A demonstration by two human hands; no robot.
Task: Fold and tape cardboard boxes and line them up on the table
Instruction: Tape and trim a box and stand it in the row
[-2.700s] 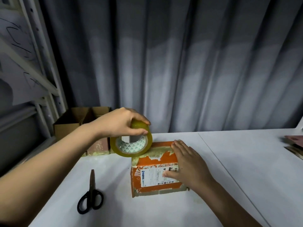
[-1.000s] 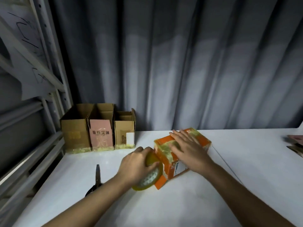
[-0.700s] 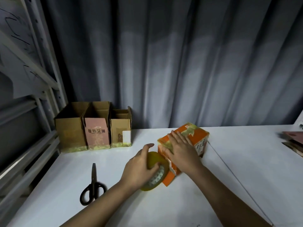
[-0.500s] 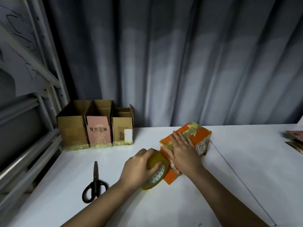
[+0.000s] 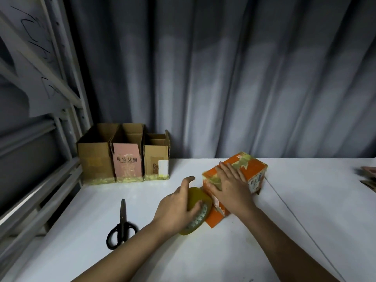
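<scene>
An orange cardboard box (image 5: 252, 168) with yellowish tape on its top stands on the white table (image 5: 203, 255), turned at an angle. My right hand (image 5: 230, 185) lies flat on its top near the left corner, fingers straight. My left hand (image 5: 177, 210) grips a yellowish roll of tape (image 5: 198, 213) held against the box's lower left side, with the index finger raised. Three open-topped cardboard boxes (image 5: 124, 155) stand side by side at the back left, the middle one with a pink front.
Black-handled scissors (image 5: 122, 224) lie shut on the table left of my left arm. A grey curtain hangs behind the table. A metal rack (image 5: 61, 119) stands at the left. Flat cardboard pieces (image 5: 368, 176) lie at the right edge.
The box was turned from lying flat to standing at an angle. My left hand brought the tape roll down from above the box to its lower left side.
</scene>
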